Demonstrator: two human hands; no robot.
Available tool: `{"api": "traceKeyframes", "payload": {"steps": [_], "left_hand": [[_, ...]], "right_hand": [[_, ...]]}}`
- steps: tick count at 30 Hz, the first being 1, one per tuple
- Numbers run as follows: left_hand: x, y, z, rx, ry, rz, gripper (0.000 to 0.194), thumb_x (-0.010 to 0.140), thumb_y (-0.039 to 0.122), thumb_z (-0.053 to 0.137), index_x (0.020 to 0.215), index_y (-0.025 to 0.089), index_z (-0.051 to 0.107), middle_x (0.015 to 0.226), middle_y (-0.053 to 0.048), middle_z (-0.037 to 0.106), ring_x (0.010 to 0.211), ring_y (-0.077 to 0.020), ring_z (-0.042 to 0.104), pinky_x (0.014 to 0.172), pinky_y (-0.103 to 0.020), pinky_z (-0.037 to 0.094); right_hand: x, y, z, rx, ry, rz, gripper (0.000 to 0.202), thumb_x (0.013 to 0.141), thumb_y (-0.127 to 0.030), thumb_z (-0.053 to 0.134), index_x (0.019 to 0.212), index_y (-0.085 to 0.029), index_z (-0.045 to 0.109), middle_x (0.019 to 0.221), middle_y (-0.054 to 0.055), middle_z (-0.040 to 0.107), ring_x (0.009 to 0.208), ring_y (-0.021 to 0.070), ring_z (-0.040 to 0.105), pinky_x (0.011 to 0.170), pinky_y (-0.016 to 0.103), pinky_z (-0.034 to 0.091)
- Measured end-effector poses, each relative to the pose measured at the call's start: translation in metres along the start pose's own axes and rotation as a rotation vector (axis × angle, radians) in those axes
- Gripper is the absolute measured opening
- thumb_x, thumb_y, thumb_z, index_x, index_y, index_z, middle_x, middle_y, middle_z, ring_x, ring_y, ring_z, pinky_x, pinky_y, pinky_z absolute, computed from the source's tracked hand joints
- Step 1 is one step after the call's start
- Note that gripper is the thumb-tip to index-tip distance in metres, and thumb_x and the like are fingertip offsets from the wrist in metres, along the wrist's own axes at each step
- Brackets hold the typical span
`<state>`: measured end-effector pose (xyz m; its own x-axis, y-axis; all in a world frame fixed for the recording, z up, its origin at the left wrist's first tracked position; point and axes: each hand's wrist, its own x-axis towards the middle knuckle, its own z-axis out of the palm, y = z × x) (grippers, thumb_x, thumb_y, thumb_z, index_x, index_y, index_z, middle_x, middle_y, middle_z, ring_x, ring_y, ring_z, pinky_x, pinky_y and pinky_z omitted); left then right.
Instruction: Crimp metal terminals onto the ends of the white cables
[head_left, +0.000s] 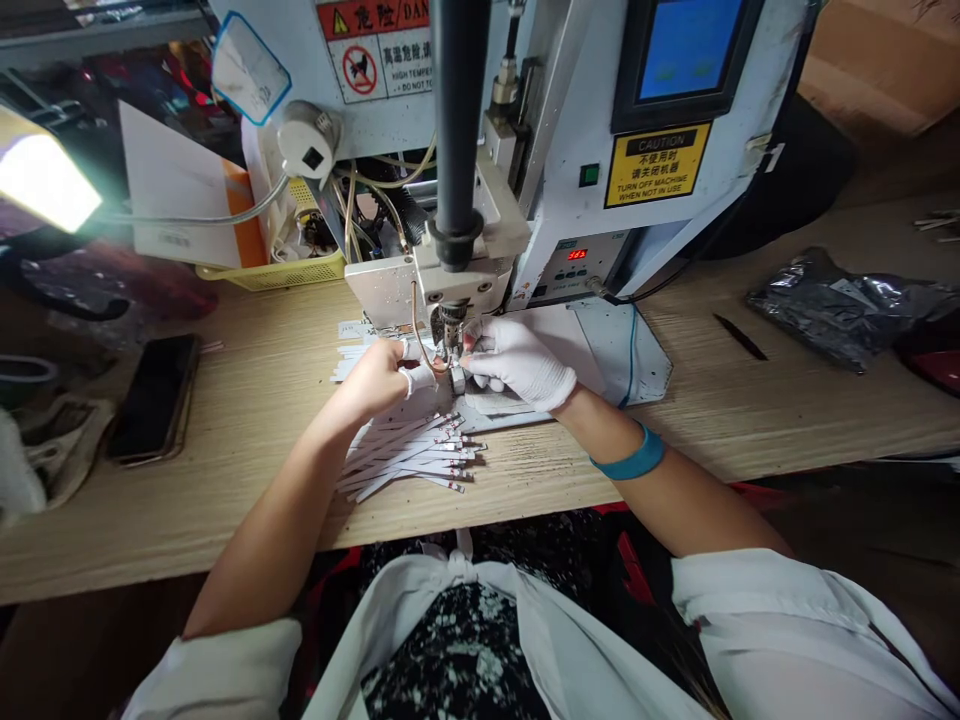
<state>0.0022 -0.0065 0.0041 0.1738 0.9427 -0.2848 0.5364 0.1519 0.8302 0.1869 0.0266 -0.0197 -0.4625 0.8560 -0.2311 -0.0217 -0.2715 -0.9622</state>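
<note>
Pale wood-grain table (244, 410) bears fanned, narrow white strips (409, 457) near a grey metal machine head (469, 283). Left hand (382, 375), in white finger cots (419, 379), and white-gloved right hand (523, 363) flank its tip (452, 322); fingers' grip cannot be told.

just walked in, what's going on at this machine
A person's left hand, with white finger covers, and white-gloved right hand are close around the small metal tip of a large whitish machine. What they pinch is too small to tell. Thin white flat strips lie in a loose pile nearer the person, on the pale wooden table.
</note>
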Motion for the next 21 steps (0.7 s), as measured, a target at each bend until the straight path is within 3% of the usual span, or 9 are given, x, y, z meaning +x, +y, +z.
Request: {"api": "traceKeyframes", "payload": {"steps": [6,10,12,15,17,21], "left_hand": [[0.002,-0.003,0.002,-0.022,0.022,0.049,0.032,0.061,0.046,0.068,0.065,0.014,0.068,0.063,-0.002,0.062,0.067,-0.0183,0.056,0.060,-0.027,0.043],[-0.004,-0.001,-0.006,0.026,0.034,0.043,0.037,0.061,0.049,0.069,0.067,0.013,0.070,0.065,-0.004,0.065,0.063,-0.0172,0.056,0.059,-0.026,0.043],[-0.012,0.000,-0.014,0.101,0.008,0.028,0.036,0.062,0.048,0.069,0.070,0.013,0.073,0.067,-0.004,0.068,0.062,-0.0174,0.057,0.058,-0.026,0.044],[-0.024,-0.001,-0.022,0.236,-0.147,0.029,0.028,0.066,0.040,0.068,0.078,0.017,0.077,0.075,-0.004,0.075,0.069,-0.0194,0.063,0.061,-0.026,0.047],[-0.026,-0.003,-0.022,0.334,-0.183,0.039,0.024,0.070,0.032,0.063,0.083,0.019,0.078,0.083,-0.004,0.077,0.074,-0.0198,0.066,0.065,-0.025,0.049],[-0.017,-0.011,-0.015,0.550,0.134,0.053,0.027,0.075,0.019,0.052,0.084,0.016,0.077,0.082,-0.007,0.075,0.071,-0.0199,0.066,0.070,-0.027,0.049]], "right_hand": [[-0.002,0.002,0.003,-0.076,0.028,-0.033,0.020,0.068,-0.008,0.063,0.076,-0.019,0.049,0.054,-0.008,0.051,0.038,0.0044,0.044,0.031,0.014,0.029],[0.000,-0.004,-0.012,-0.151,-0.003,-0.022,0.017,0.072,-0.016,0.067,0.082,-0.019,0.053,0.059,-0.005,0.054,0.042,0.0074,0.048,0.033,0.017,0.030],[0.003,-0.007,-0.027,-0.266,0.070,-0.074,0.013,0.076,-0.020,0.065,0.086,-0.018,0.057,0.063,-0.002,0.059,0.046,0.0099,0.052,0.036,0.019,0.033],[0.009,-0.007,-0.045,-0.580,0.243,-0.204,0.011,0.077,-0.020,0.062,0.087,-0.017,0.066,0.074,0.002,0.068,0.059,0.0148,0.061,0.048,0.024,0.043],[0.012,-0.003,-0.050,-0.784,0.244,-0.259,0.012,0.077,-0.019,0.062,0.085,-0.017,0.071,0.082,0.003,0.073,0.074,0.0187,0.066,0.062,0.028,0.048],[0.018,0.006,-0.041,-0.959,0.140,-0.284,0.017,0.079,-0.018,0.060,0.087,-0.020,0.076,0.092,0.003,0.076,0.088,0.0207,0.068,0.079,0.031,0.049]]}}
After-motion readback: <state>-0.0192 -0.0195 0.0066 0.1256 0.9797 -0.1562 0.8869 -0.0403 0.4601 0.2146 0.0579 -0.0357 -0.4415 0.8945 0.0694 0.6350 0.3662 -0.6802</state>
